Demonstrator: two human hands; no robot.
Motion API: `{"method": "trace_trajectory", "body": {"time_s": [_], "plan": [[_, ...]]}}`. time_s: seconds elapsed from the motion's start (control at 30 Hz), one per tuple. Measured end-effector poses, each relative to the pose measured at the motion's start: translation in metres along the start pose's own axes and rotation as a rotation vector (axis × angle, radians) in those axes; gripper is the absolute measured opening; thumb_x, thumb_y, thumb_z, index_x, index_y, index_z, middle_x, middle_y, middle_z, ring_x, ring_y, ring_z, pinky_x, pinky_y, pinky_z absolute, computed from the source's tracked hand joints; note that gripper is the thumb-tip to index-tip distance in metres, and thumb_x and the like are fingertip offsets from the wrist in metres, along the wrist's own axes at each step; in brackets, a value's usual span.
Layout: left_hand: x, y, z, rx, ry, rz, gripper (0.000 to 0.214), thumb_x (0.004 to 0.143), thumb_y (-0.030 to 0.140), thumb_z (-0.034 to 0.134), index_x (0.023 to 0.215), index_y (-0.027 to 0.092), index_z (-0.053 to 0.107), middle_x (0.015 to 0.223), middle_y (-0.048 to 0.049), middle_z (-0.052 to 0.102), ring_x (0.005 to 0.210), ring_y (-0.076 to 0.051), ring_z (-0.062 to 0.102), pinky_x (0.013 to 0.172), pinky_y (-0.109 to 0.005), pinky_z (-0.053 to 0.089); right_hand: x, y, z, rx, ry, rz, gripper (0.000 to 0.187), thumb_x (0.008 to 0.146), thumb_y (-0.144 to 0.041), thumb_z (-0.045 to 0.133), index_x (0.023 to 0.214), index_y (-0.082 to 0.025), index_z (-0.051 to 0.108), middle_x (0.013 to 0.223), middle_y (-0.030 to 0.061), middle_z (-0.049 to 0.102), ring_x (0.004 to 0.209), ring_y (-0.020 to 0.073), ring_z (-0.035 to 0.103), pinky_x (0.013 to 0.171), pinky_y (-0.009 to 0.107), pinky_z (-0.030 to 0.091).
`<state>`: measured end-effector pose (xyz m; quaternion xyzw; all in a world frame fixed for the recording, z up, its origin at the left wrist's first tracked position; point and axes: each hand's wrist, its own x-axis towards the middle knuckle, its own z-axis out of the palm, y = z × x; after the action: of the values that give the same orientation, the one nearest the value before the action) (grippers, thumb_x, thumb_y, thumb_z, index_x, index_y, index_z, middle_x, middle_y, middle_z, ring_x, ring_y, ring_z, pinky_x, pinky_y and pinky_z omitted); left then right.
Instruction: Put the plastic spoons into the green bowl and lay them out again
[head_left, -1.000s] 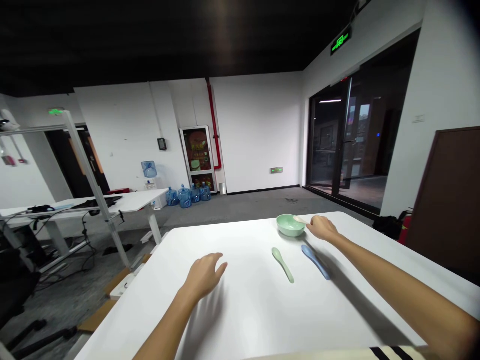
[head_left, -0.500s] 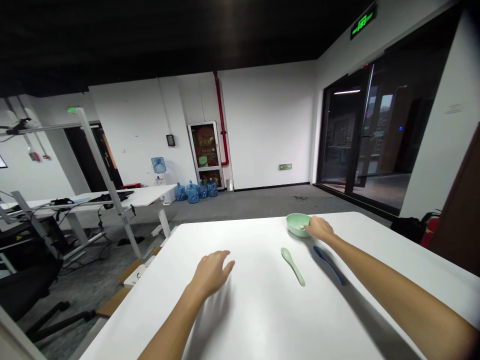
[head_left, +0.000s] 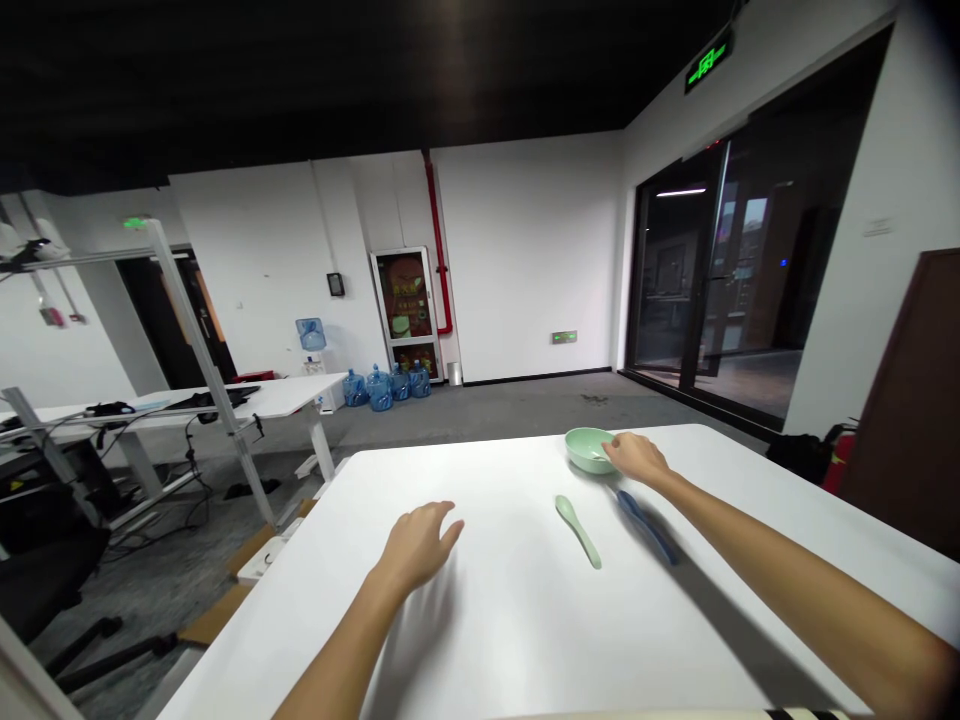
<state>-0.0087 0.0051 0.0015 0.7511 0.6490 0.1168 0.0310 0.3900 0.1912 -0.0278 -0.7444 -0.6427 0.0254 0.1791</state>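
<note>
The green bowl (head_left: 586, 462) stands upright near the far edge of the white table (head_left: 495, 610). My right hand (head_left: 637, 460) is at its right rim, with closed fingers over the edge. A small pale spot shows inside the bowl by my fingertips; I cannot make out what it is. Nearer to me lies a light green spoon (head_left: 579, 532), its round end pointing away. To its right, below my right wrist, is a dark blue utensil (head_left: 646, 526), perhaps a spoon. My left hand (head_left: 420, 545) hovers over the table's left part, thumb and fingers apart, holding nothing.
A light strip with black stripes (head_left: 795, 714) shows along the bottom edge. Left of the table are cardboard pieces (head_left: 214, 615), a metal frame post (head_left: 199, 340) and a black chair (head_left: 52, 570). Several blue water bottles (head_left: 381, 388) stand by the back wall.
The view has shifted slightly, so the scene sits a little further left. My right hand stays at the bowl's rim, and my left hand keeps its open pose. The bowl and utensils show no clear movement.
</note>
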Motion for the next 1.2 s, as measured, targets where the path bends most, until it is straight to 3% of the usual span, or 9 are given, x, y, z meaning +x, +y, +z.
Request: {"method": "trace_trajectory", "body": {"time_s": [0.1, 0.27, 0.5, 0.73, 1.2], "plan": [[-0.002, 0.0, 0.0, 0.002, 0.008, 0.006, 0.051, 0.095, 0.049, 0.035, 0.132, 0.021, 0.057, 0.134, -0.0078, 0.062, 0.122, -0.027, 0.057, 0.098, -0.037, 0.043, -0.022, 0.009, -0.017, 0.017, 0.044, -0.051, 0.051, 0.09, -0.05, 0.041, 0.119, -0.016, 0.065, 0.114, 0.017, 0.068, 0.105, 0.0311, 0.063, 0.08, 0.034, 0.044], [-0.005, 0.003, -0.003, 0.015, 0.013, 0.005, 0.05, 0.095, 0.048, 0.036, 0.132, 0.021, 0.057, 0.133, -0.0076, 0.063, 0.121, -0.026, 0.057, 0.097, -0.035, 0.043, -0.063, 0.029, -0.035, 0.049, 0.1, -0.201, 0.058, 0.092, -0.053, 0.038, 0.132, -0.014, 0.056, 0.131, 0.0162, 0.061, 0.119, 0.0309, 0.056, 0.094, 0.037, 0.042], [-0.009, 0.004, -0.002, 0.012, 0.022, 0.008, 0.05, 0.095, 0.048, 0.036, 0.131, 0.021, 0.057, 0.134, -0.0078, 0.062, 0.122, -0.025, 0.057, 0.097, -0.035, 0.043, -0.102, 0.041, -0.033, 0.055, 0.074, -0.231, 0.062, 0.092, -0.054, 0.037, 0.137, -0.014, 0.052, 0.14, 0.0142, 0.054, 0.126, 0.0308, 0.051, 0.101, 0.039, 0.04], [-0.007, 0.002, 0.001, 0.017, 0.024, -0.001, 0.052, 0.094, 0.05, 0.035, 0.131, 0.021, 0.057, 0.135, -0.0077, 0.061, 0.123, -0.025, 0.056, 0.098, -0.037, 0.043, -0.116, 0.039, -0.02, 0.012, 0.01, -0.247, 0.058, 0.091, -0.053, 0.041, 0.136, -0.017, 0.053, 0.139, 0.014, 0.055, 0.129, 0.0304, 0.049, 0.099, 0.037, 0.041], [-0.009, 0.006, -0.004, 0.032, 0.016, 0.01, 0.052, 0.094, 0.05, 0.034, 0.13, 0.021, 0.058, 0.134, -0.0075, 0.062, 0.122, -0.026, 0.057, 0.096, -0.036, 0.044, -0.118, 0.042, -0.023, 0.037, 0.008, -0.235, 0.059, 0.091, -0.053, 0.041, 0.135, -0.016, 0.054, 0.138, 0.0146, 0.055, 0.129, 0.0295, 0.049, 0.098, 0.035, 0.041]]}}
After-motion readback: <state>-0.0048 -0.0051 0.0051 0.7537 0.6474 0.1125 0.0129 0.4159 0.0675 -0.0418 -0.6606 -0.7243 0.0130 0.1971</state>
